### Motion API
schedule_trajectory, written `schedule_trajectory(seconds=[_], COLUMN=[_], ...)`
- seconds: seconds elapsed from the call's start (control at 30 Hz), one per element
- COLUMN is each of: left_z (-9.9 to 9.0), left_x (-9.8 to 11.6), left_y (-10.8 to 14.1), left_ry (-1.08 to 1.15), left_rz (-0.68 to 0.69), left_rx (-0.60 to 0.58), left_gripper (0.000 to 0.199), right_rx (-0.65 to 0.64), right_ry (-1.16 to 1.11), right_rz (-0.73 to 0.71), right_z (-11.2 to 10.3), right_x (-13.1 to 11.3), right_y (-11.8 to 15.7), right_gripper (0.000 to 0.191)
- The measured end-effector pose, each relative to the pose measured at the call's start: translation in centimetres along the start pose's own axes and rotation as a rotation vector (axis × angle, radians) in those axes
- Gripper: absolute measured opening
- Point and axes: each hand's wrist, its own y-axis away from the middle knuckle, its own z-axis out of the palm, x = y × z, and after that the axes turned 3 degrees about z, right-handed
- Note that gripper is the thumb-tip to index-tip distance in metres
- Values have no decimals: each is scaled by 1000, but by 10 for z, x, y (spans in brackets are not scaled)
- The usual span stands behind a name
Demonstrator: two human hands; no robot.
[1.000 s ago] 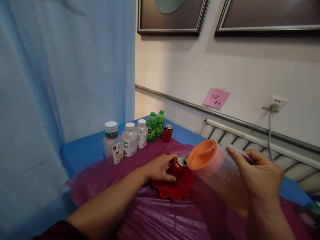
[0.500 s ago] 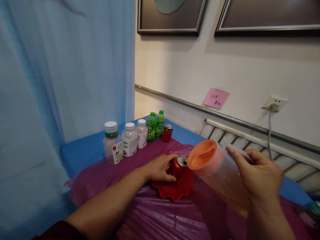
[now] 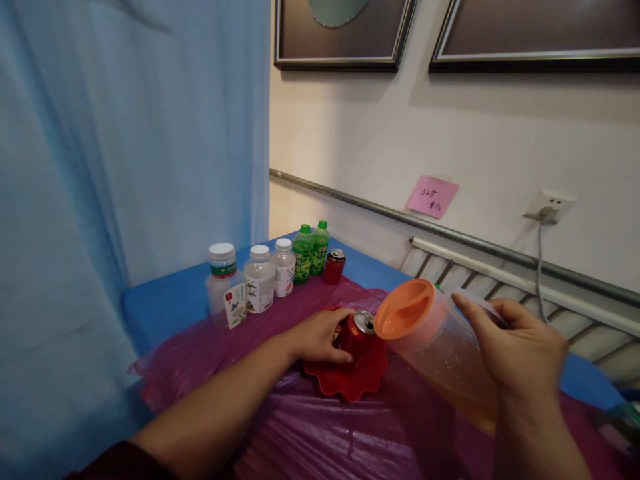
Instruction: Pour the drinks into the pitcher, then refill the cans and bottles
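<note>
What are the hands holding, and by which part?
The left hand grips the nearer red drink can around its side; the right hand holds the tilted, orange-lidded pitcher by its handle.

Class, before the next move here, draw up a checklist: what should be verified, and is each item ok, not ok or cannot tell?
1. Left hand around the red can: ok.
2. Can's top open: ok.
3. Right hand gripping the tilted jug: ok.
4. Orange lid on the jug: ok.
5. Lid's edge lined up over the can's opening: cannot tell.
6. Can resting on the red dish: cannot tell.
</note>
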Motion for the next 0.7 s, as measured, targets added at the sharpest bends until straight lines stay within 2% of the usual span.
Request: schedule_trajectory(seconds=[0.7], left_z=[1], left_x=[1], left_y=[0], left_ry=[31], left_rz=[-21], left_rx=[12], left_gripper=[79], right_rx=[4], right_ry=[2], right_rz=[-19], right_z=[-1], right_x=[1], right_y=[0], right_gripper=[61])
